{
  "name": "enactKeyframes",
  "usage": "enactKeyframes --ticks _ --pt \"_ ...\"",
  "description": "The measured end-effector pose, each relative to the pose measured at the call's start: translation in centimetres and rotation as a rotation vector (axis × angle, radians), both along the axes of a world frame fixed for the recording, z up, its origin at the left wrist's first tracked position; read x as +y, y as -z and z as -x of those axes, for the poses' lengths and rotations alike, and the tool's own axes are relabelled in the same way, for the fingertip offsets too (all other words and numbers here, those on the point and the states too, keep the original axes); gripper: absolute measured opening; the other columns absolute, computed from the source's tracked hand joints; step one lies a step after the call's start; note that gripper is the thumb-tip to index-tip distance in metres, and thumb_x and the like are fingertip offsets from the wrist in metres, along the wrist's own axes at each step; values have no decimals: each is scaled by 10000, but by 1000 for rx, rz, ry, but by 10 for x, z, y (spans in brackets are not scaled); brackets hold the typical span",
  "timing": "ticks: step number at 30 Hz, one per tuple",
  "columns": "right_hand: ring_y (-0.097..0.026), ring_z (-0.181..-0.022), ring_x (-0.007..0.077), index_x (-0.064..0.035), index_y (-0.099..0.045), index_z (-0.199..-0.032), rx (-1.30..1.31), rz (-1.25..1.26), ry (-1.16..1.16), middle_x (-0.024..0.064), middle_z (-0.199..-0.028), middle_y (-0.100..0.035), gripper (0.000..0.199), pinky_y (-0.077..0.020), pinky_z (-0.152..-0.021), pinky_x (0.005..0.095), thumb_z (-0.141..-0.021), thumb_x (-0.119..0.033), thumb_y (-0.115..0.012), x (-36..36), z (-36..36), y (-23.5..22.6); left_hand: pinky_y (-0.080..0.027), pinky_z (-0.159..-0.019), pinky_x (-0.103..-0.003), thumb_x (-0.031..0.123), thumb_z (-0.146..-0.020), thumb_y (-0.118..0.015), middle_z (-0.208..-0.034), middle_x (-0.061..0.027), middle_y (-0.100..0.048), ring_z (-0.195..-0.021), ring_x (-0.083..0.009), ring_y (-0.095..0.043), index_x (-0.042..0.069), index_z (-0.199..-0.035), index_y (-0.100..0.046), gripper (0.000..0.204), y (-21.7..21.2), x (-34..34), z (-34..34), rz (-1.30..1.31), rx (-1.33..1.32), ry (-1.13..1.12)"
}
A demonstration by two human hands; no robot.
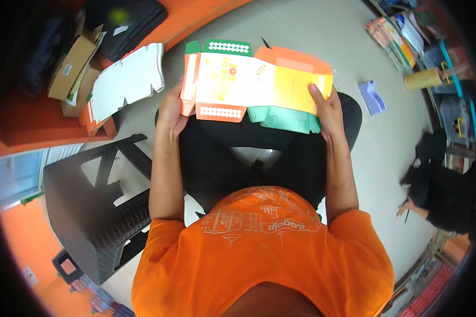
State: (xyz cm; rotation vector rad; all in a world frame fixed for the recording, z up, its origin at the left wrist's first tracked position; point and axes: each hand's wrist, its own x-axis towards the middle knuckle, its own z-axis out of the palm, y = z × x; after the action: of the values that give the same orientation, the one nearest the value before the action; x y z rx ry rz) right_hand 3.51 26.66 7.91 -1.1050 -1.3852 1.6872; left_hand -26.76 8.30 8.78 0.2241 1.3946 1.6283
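A flattened carton [259,79] in orange, white, yellow and green is spread open above my lap, its side flaps sticking out along the top and bottom edges. My left hand [173,112] grips its left end, the fingers partly hidden behind the orange flap. At the other end my right hand [329,112] pinches the yellow panel, with the thumb on top and the fingers behind it. The panels lie nearly flat, while the green lower flap on the right bends downward. A thin dark pointed thing [265,43] shows just beyond the carton's far edge.
Flat white card sheets [129,82] are stacked at the left by cardboard boxes [71,68]. A black plastic stool [98,211] lies tipped to my left. A purple object [373,98] rests on the floor at right. Farther right, a person in black [441,190] holds a thin stick-like thing.
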Motion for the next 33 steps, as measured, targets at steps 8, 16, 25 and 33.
enactKeyframes --ticks 8,16,25,33 --pt "-633 -1038 175 41 -534 -1280 101 172 -6 114 -1166 -665 408 -505 -902 336 -994 -238 -618 4 -5 -6 -537 -860 -348 361 -999 -583 -1167 -173 -668 -1024 -226 -674 -93 -1240 -577 514 8 39 21 36 69 165" --pt "-626 -1044 153 18 -526 -1289 154 -70 360 90 -1167 -649 422 -499 -907 307 -970 -228 -652 -16 -50 -46 -472 -1001 -374 311 -1020 -522 -1317 -187 -602 -1186 -232 -604 -110 -1335 -500 526 -18 111 5 -34 97 563" --pt "-630 -1050 184 -3 -524 -1305 362 -156 957 103 -1231 -617 359 -516 -889 329 -1018 -214 -567 11 -236 7 -489 -903 -361 219 -956 -617 -1112 -107 -669 -1085 -224 -623 5 -1110 -617 264 70 209 -77 -78 693 671" --pt "-629 -1058 235 51 -487 -1274 197 -151 1667 127 -1217 -611 412 -554 -835 383 -993 -223 -611 31 -373 152 -409 -1050 -439 355 -942 -630 -1319 -249 -532 -1228 -415 -517 -29 -1338 -470 575 81 151 -167 -274 1255 860"
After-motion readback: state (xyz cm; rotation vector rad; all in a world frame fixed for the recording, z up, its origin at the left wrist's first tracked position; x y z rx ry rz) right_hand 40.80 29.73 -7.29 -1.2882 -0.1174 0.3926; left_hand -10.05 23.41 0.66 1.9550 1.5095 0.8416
